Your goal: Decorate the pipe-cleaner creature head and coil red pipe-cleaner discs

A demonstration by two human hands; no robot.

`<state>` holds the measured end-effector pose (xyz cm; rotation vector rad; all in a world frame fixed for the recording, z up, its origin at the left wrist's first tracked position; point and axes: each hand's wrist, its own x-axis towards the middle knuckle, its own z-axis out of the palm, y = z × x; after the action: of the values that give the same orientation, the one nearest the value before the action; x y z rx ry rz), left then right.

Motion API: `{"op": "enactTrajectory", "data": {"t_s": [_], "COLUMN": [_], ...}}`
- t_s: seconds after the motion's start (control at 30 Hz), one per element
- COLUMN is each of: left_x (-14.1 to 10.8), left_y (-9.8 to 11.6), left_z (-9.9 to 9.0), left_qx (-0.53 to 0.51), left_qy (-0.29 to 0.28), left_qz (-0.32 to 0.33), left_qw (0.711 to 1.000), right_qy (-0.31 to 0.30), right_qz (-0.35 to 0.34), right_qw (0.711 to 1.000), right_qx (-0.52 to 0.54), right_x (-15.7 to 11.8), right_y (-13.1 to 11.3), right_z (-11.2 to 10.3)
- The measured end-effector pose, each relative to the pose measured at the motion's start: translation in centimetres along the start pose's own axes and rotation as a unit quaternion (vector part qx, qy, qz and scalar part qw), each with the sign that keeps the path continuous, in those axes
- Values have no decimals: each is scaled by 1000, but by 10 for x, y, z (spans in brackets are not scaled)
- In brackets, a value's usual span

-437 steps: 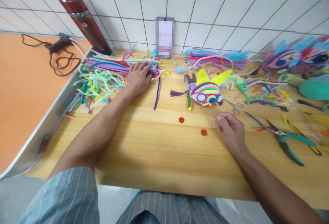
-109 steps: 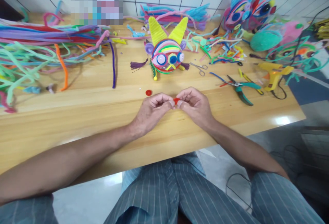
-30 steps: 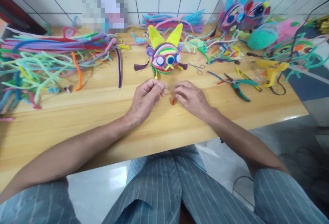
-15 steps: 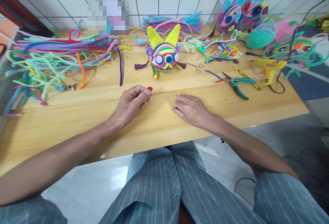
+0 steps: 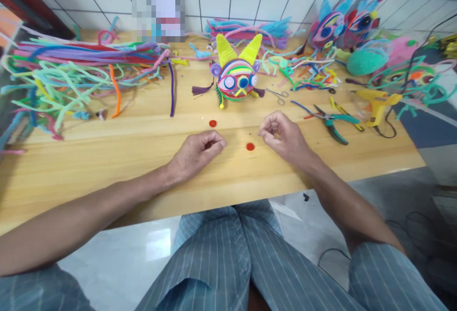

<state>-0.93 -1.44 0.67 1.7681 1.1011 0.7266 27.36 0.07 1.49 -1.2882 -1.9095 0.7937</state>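
Observation:
Two small red coiled discs lie flat on the wooden table [image 5: 143, 151]: one red disc [image 5: 213, 123] just beyond my left hand, the other red disc [image 5: 250, 146] between my hands. My left hand [image 5: 198, 154] rests on the table with its fingers curled in and the thumb against them; nothing shows in it. Raised slightly to the right, my right hand [image 5: 282, 135] has loosely curled, closed fingers, also with nothing visible in them. Behind the discs stands a colourful pipe-cleaner mask figure [image 5: 235, 80] with yellow horns, round eyes and purple tassels.
Piled pipe cleaners [image 5: 85, 63] fill the left side. Small scissors [image 5: 277, 95], teal-handled pliers [image 5: 333, 123], a yellow cutter [image 5: 346, 115] and a yellow glue gun [image 5: 378, 104] lie to the right. More figures [image 5: 326, 30] stand behind, near the tiled wall.
My left hand has let go of its red disc, which now lies on the table, and drawn back nearer. My right hand has lifted and moved right, uncovering the second disc.

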Motion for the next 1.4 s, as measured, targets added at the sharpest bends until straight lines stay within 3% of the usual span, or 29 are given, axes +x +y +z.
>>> {"op": "enactTrajectory", "data": {"t_s": [0.17,0.33,0.47,0.57,0.67,0.8,0.9,0.97,1.07,1.13,1.2,1.3,1.4], "left_x": [9,27,37,37,31,22,22,24,28,29,28,27,25], "left_y": [13,31,29,21,14,8,2,-5,-17,-24,-30,-36,-37], "left_z": [26,55,61,48,22,-15,-31,-35,-35,-34,-32,-31,-32], "left_qx": [190,383,423,378,284,232,218,206,179,160,146,141,153], "left_qy": [-36,-103,-98,-47,15,54,64,70,82,96,119,141,143], "left_qz": [107,109,109,117,128,62,7,-1,20,37,55,73,85], "left_qw": [975,911,894,917,950,969,974,976,980,982,981,977,974], "right_qy": [-1,18,-4,-23,-48,-86,-101,-74,54,163,224,213,166], "right_qz": [-39,-49,-48,-54,-55,-35,-13,8,41,61,94,125,134], "right_qw": [998,997,997,995,988,966,955,964,978,968,951,937,933], "right_qx": [-52,-54,-55,-80,-135,-240,-278,-257,-198,-180,-189,-247,-290], "right_x": [-2,-3,-3,-2,2,11,16,14,-2,-21,-44,-78,-97], "right_y": [1,11,24,29,26,16,11,12,21,31,43,60,75], "right_z": [-5,-4,3,6,10,21,23,13,-24,-56,-84,-108,-112]}}
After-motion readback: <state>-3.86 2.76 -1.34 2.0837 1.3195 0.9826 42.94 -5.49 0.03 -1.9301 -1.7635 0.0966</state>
